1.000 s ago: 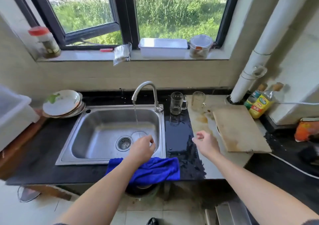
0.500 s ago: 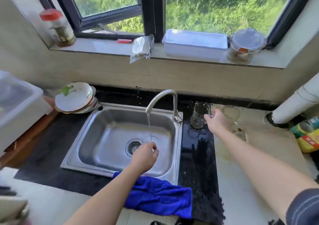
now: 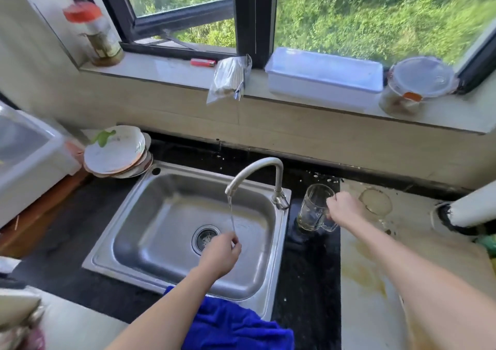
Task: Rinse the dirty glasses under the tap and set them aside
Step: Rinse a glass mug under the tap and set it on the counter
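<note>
**Right arm** reaches forward; right hand is knuckles-up, fingers curled around the handle of a glass mug that stands on the dark counter beside the sink rim.

**Left hand** hangs over the basin, fingers curled narrow and holding nothing visible, fingertips in the stream from the tap.

**Clearance:** open basin lies all around the left fingers; a blue cloth drapes the near rim.

**Glasses:** the mug body lies tapward of the right fingers; a second glass stands just on their far side.
</note>
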A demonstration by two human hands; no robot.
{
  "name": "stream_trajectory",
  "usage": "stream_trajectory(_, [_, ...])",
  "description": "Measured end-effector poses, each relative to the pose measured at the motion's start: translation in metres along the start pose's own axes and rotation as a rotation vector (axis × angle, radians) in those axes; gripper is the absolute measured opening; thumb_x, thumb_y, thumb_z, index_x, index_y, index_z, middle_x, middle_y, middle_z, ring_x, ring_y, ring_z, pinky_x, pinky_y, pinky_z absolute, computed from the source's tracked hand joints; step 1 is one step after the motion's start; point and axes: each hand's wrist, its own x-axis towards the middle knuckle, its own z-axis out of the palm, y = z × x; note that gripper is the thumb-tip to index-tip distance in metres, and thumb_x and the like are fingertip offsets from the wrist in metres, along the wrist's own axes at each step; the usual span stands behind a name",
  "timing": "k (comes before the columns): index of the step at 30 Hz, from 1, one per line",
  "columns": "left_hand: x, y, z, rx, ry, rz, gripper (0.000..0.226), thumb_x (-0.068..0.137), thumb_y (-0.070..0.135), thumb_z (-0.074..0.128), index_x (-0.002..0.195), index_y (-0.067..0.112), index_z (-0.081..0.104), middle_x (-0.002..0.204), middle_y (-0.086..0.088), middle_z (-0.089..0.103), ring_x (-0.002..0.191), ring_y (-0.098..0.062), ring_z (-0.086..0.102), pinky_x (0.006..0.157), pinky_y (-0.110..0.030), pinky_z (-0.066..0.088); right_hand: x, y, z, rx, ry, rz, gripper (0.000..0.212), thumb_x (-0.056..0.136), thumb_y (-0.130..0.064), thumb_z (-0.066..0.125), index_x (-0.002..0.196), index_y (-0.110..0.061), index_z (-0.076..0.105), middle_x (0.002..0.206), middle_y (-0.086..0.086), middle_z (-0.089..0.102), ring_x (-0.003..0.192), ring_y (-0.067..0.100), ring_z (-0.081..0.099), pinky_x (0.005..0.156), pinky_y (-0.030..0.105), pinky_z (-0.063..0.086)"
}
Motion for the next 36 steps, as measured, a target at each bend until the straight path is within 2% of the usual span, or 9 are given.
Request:
stream_trajectory(5, [0.019, -0.013, -0.004, -0.106, -0.056, -0.044, 0.010, 0.091, 0.026, 0.053, 0.085, 0.019, 0.057, 0.081, -0.002, 0.064, 0.079, -0.025, 0.061, 0.072, -0.033, 0.048, -0.048, -0.031, 0.018, 0.173, -0.113, -0.041, 0.030, 0.097, -0.025, 0.041, 0.078, -0.012, 0.060, 0.061, 0.002, 0.071, 0.049, 0.017, 0.059, 0.059, 0.031, 0.048])
stream_trajectory(11, [0.032, -0.039, -0.018, -0.523, -0.145, -0.255, 0.017, 0.093, 0.024, 0.052, 0.082, 0.012, 0.052, 0.076, -0.008, 0.054, 0.065, -0.026, 0.054, 0.051, -0.028, 0.042, -0.079, -0.089, 0.073, 0.345, -0.339, 0.034, 0.025, 0.099, -0.023, 0.038, 0.086, -0.008, 0.053, 0.071, 0.015, 0.071, 0.048, 0.017, 0.060, 0.043, 0.024, 0.042])
stream_trajectory(15, [0.034, -0.059, -0.022, -0.809, -0.230, -0.396, 0.027, 0.096, 0.034, 0.046, 0.107, 0.011, 0.057, 0.086, -0.006, 0.057, 0.065, -0.020, 0.053, 0.053, -0.027, 0.044, -0.090, -0.124, 0.102, 0.423, -0.412, 0.117, 0.023, 0.099, -0.019, 0.035, 0.085, -0.010, 0.050, 0.074, 0.015, 0.069, 0.053, 0.018, 0.062, 0.044, 0.023, 0.039])
stream_trajectory(19, [0.033, -0.071, -0.018, -1.032, -0.268, -0.477, 0.034, 0.096, 0.044, 0.043, 0.113, 0.019, 0.059, 0.107, -0.003, 0.070, 0.095, -0.024, 0.066, 0.070, -0.035, 0.056, -0.097, -0.147, 0.112, 0.516, -0.439, 0.202, 0.021, 0.098, -0.016, 0.037, 0.087, -0.008, 0.053, 0.076, 0.016, 0.069, 0.050, 0.018, 0.060, 0.045, 0.023, 0.041])
stream_trajectory(23, [0.033, -0.069, -0.019, -1.367, -0.295, -0.547, 0.036, 0.098, 0.043, 0.041, 0.103, 0.017, 0.066, 0.100, -0.006, 0.072, 0.091, -0.025, 0.065, 0.079, -0.039, 0.051, -0.104, -0.162, 0.109, 0.644, -0.499, 0.273, 0.020, 0.099, -0.017, 0.039, 0.084, -0.010, 0.050, 0.070, 0.014, 0.067, 0.044, 0.016, 0.054, 0.045, 0.023, 0.042])
stream_trajectory(26, [0.041, -0.067, -0.019, -1.624, -0.296, -0.554, 0.041, 0.099, 0.041, 0.041, 0.110, 0.010, 0.065, 0.106, -0.014, 0.071, 0.088, -0.028, 0.065, 0.089, -0.042, 0.048, -0.106, -0.166, 0.108, 0.708, -0.521, 0.299, 0.020, 0.101, -0.020, 0.041, 0.087, -0.010, 0.051, 0.068, 0.012, 0.067, 0.047, 0.016, 0.054, 0.047, 0.024, 0.045])
stream_trajectory(28, [0.046, -0.068, -0.020, -1.669, -0.301, -0.547, 0.043, 0.099, 0.042, 0.040, 0.109, 0.009, 0.066, 0.105, -0.014, 0.071, 0.085, -0.028, 0.066, 0.085, -0.040, 0.050, -0.106, -0.166, 0.105, 0.721, -0.547, 0.299, 0.020, 0.101, -0.021, 0.041, 0.089, -0.010, 0.053, 0.071, 0.013, 0.069, 0.051, 0.018, 0.058, 0.048, 0.025, 0.048])
stream_trajectory(31, [0.048, -0.067, -0.027, -1.643, -0.332, -0.540, 0.044, 0.097, 0.048, 0.038, 0.091, 0.014, 0.065, 0.074, -0.005, 0.070, 0.055, -0.018, 0.060, 0.052, -0.024, 0.040, -0.101, -0.162, 0.096, 0.631, -0.597, 0.239, 0.021, 0.100, -0.021, 0.043, 0.091, -0.007, 0.056, 0.074, 0.011, 0.072, 0.064, 0.022, 0.069, 0.050, 0.024, 0.049])
stream_trajectory(36, [0.048, -0.074, -0.042, -1.515, -0.345, -0.550, 0.039, 0.094, 0.049, 0.046, 0.087, 0.015, 0.063, 0.075, -0.008, 0.063, 0.060, -0.022, 0.052, 0.057, -0.028, 0.039, -0.083, -0.164, 0.093, 0.554, -0.499, 0.076, 0.012, 0.096, -0.016, 0.060, 0.107, -0.013, 0.060, 0.100, 0.012, 0.070, 0.059, 0.019, 0.068, 0.045, 0.022, 0.048])
